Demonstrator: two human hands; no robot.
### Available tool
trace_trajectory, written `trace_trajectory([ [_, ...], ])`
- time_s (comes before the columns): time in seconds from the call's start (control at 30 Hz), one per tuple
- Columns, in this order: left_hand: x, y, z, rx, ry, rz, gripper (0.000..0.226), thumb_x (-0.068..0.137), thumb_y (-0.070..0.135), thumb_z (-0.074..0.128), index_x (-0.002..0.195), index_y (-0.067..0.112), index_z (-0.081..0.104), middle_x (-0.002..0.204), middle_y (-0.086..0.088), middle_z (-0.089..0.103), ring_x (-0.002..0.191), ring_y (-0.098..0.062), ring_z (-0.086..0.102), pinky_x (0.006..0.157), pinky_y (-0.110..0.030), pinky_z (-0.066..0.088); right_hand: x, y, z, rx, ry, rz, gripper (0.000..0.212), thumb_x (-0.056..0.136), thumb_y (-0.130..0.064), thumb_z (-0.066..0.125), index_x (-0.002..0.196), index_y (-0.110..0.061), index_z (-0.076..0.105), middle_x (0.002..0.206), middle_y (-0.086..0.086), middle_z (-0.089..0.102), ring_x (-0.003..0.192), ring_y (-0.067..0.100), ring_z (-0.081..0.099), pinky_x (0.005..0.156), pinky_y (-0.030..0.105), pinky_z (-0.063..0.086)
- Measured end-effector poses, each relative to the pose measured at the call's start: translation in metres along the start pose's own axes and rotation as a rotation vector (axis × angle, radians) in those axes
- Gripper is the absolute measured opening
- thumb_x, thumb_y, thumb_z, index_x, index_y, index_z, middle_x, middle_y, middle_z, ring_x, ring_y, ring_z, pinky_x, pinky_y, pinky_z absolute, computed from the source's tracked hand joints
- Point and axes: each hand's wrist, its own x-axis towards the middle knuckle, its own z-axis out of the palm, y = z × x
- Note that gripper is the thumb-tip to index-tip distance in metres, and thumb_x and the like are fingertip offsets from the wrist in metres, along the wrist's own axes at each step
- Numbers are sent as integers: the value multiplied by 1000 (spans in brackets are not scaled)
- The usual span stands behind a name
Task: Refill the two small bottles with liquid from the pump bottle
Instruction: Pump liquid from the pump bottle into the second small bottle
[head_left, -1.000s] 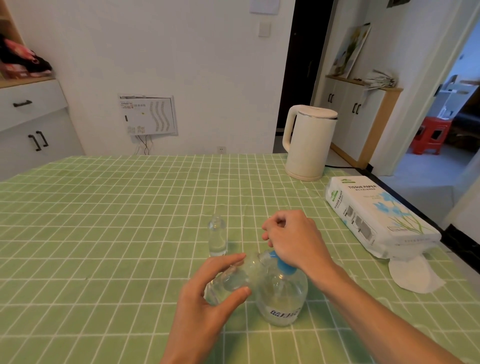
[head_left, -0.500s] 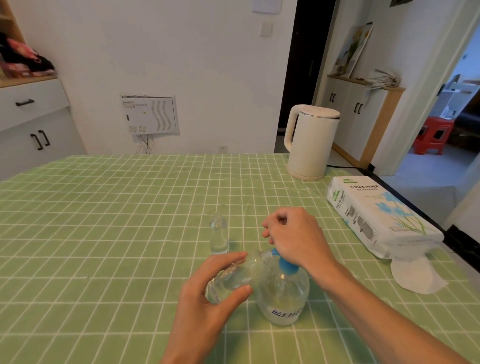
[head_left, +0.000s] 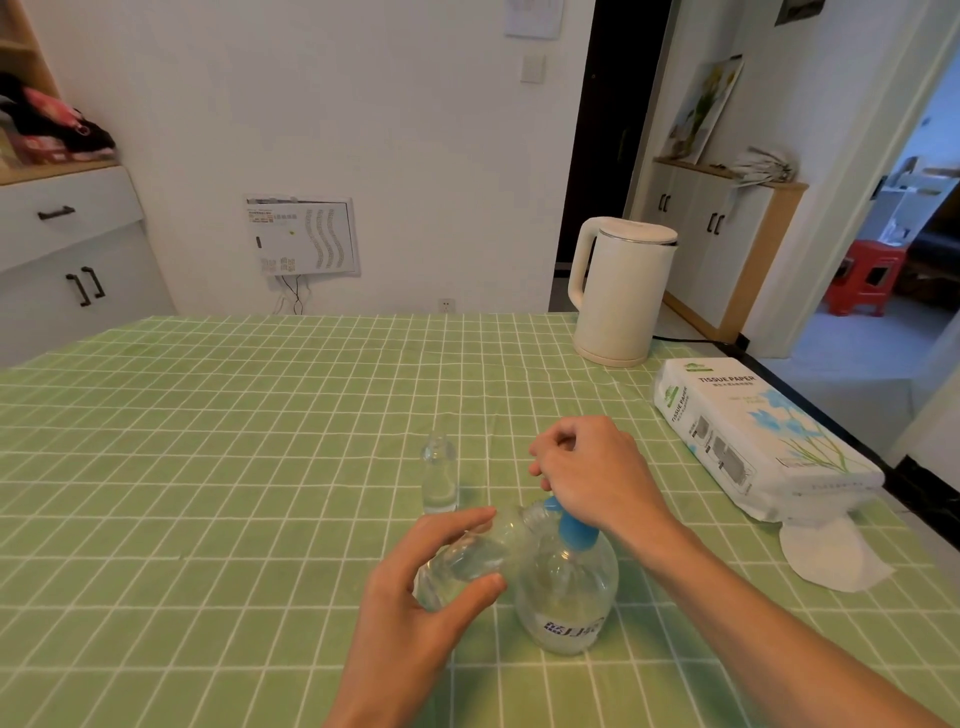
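A clear pump bottle (head_left: 569, 597) with a blue pump collar stands on the green checked tablecloth near me. My right hand (head_left: 592, 473) rests on top of its pump head, fingers curled over it and hiding the nozzle. My left hand (head_left: 415, 592) holds a small clear bottle (head_left: 467, 558), tilted, with its mouth up against the pump. A second small clear bottle (head_left: 440, 480) stands upright and uncapped on the cloth just behind my left hand.
A white electric kettle (head_left: 618, 296) stands at the far right of the table. A pack of tissue paper (head_left: 748, 436) lies along the right edge with a loose white tissue (head_left: 831, 556) in front of it.
Both hands stay in nearly the same place. My right hand has sunk slightly on the pump head; the small bottle in my left hand stays tilted at the pump.
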Motion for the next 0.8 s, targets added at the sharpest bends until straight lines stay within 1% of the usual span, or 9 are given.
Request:
trace_trajectory([
  [0.1,-1,0,-2,15,-11,-7,62,77,-3,88,116,44,75,116,13,78,113,-6,71,92,-5,46,0,-2,-2,-24,2,-19,29,102,-30,57,89,-14,78,83,2,81,86,29,80,84,53,67],
  [0.2,-1,0,-2,23,-11,3,62,77,-3,88,116,43,75,116,13,78,114,-6,71,92,-5,45,0,-2,-1,-3,0,-13,29,103,-27,56,92,-13,79,85,4,83,87,32,80,83,55,68],
  [0.3,1,-1,-1,23,-14,9,60,78,-1,89,117,42,75,117,12,78,114,-7,71,92,-6,46,-1,1,2,5,5,-13,31,104,-25,55,88,-14,80,82,1,82,83,30,81,83,54,68],
  [0.37,1,0,1,18,-9,15,56,77,7,89,117,43,75,117,14,78,115,-6,70,93,-5,45,-2,4,4,5,-7,-6,31,105,-23,55,89,-13,80,83,2,83,84,31,81,84,55,68],
  [0.43,0,1,3,9,1,15,52,75,15,85,116,45,74,117,16,78,115,-5,70,94,-5,45,-2,6,5,7,-12,4,31,104,-22,55,90,-11,80,83,2,83,84,31,81,86,56,67],
  [0.57,0,0,4,-6,2,4,51,75,17,83,116,45,74,118,15,78,115,-6,70,94,-7,46,-2,5,5,7,-5,0,31,105,-23,55,93,-10,80,86,5,83,87,32,81,86,56,67],
  [0.63,0,0,3,-10,1,1,51,76,14,85,116,44,75,118,14,78,115,-6,70,95,-7,47,-3,5,5,2,0,-1,31,105,-23,54,95,-9,80,88,8,83,88,34,80,87,57,67],
  [0.7,-1,-1,2,6,-7,-2,57,78,3,89,116,43,75,117,13,78,115,-8,70,95,-8,47,-4,4,4,-9,-2,-1,32,105,-24,53,97,-8,79,92,12,83,91,36,80,87,57,67],
  [0.8,-1,0,2,19,-10,-3,62,77,-3,88,116,44,75,117,13,78,114,-7,70,95,-7,46,-3,1,0,-16,-20,3,31,104,-27,54,95,-9,78,92,12,83,92,36,80,87,57,67],
])
